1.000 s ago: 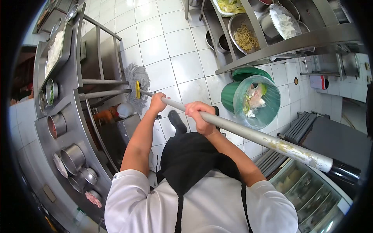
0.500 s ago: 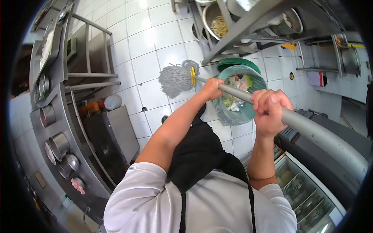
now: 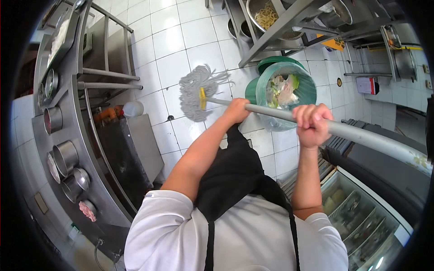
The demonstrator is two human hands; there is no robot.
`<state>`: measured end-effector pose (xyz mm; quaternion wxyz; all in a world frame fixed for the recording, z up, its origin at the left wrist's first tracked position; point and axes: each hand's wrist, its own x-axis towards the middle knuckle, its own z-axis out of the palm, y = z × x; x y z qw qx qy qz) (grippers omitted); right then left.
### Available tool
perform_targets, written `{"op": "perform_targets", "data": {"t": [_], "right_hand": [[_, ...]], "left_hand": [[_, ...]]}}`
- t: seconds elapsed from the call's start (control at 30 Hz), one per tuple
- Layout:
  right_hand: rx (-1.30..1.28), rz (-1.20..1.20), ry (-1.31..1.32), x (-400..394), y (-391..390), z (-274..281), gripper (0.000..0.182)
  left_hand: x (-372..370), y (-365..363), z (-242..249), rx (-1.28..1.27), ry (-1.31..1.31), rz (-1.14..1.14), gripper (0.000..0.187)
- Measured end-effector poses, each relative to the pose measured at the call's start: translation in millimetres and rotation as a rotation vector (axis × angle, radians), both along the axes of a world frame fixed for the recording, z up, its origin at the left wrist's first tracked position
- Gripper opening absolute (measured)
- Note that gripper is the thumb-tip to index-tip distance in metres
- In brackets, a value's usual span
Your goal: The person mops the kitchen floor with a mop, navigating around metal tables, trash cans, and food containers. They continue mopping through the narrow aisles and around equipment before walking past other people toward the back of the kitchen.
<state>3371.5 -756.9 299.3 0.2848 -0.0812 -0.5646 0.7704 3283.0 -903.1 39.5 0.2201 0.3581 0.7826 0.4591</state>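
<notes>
A mop with a long grey handle (image 3: 379, 140) slants across the view, its right end running out toward the right edge. My left hand (image 3: 237, 110) is wrapped round the lower part of the handle. Higher up, my right hand (image 3: 313, 125) grips it with closed fingers. The grey string mop head (image 3: 192, 90) lies on the white tiled floor (image 3: 165, 43), with some strands fanned out to the right. A yellow clamp (image 3: 202, 98) joins strings and handle.
Behind the handle stands a green bin (image 3: 309, 88) with a plastic liner and food scraps. A metal rack (image 3: 266, 43) is at upper right. Along the left runs a steel counter (image 3: 101, 198) with several pots. A glass-topped chest (image 3: 357, 212) stands at lower right.
The mop head and its yellow clamp have moved left across the floor, and the strands now trail to the right. My left hand has shifted slightly left with the handle. Both hands keep their grip.
</notes>
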Motion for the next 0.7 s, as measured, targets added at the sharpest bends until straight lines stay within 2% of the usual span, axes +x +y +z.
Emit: {"op": "perform_targets", "data": {"t": [0.1, 0.2, 0.3, 0.33, 0.37, 0.5, 0.6, 0.7], "right_hand": [[-0.092, 0.008, 0.023, 12, -50, -37, 0.019], [-0.109, 0.027, -0.025, 22, -101, -75, 0.018], [0.057, 0.177, -0.239, 43, -137, -98, 0.016], [0.027, 0.266, -0.343, 52, -145, -101, 0.015], [0.015, 0.3, -0.312, 61, -154, -108, 0.014], [0.029, 0.36, -0.305, 88, -144, -102, 0.01], [0.071, 0.328, -0.219, 98, -101, -76, 0.01], [0.088, 0.267, -0.191, 110, -43, -42, 0.009]], "left_hand": [[8, -75, -19, -0.062, 0.053, 0.052, 0.016], [14, -154, -66, -0.152, 0.117, 0.141, 0.014], [18, -218, -80, -0.467, 0.121, 0.167, 0.022], [21, -231, -77, -0.57, 0.112, 0.206, 0.026], [29, -244, -74, -0.593, 0.142, 0.233, 0.028], [52, -236, -78, -0.574, 0.098, 0.252, 0.022], [74, -180, -49, -0.397, 0.078, 0.318, 0.02], [108, -108, -46, -0.326, 0.057, 0.368, 0.018]]}}
